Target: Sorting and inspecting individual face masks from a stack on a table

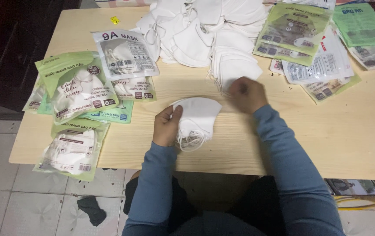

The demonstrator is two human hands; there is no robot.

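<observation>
Far left, the filled packets (76, 94) lie in an overlapping heap on the wooden table (353, 144), green-edged and clear ones, each showing a white mask inside; one packet (71, 150) hangs partly over the near edge. That looks like your finished share, a modest heap.

Your left hand (166, 127) holds a small stack of folded masks (196, 118) flat on the table near the front edge, thumb on top and fingers curled under, clamped on the stack; the ear loops trail out below it.

Your right hand (247, 93) is just right of that, at the near edge of the big pile of loose masks (205, 30). Fingers are bunched together, pinching at the nearest mask (235, 72), though you can't tell if the grip is closed on it.

Far right, the empty packets (314, 48) sit fanned out near the back corner, green and clear, well apart from the filled ones.

Judging by it: the loose pile is large, many empties remain, so most of the packing looks left to do.
</observation>
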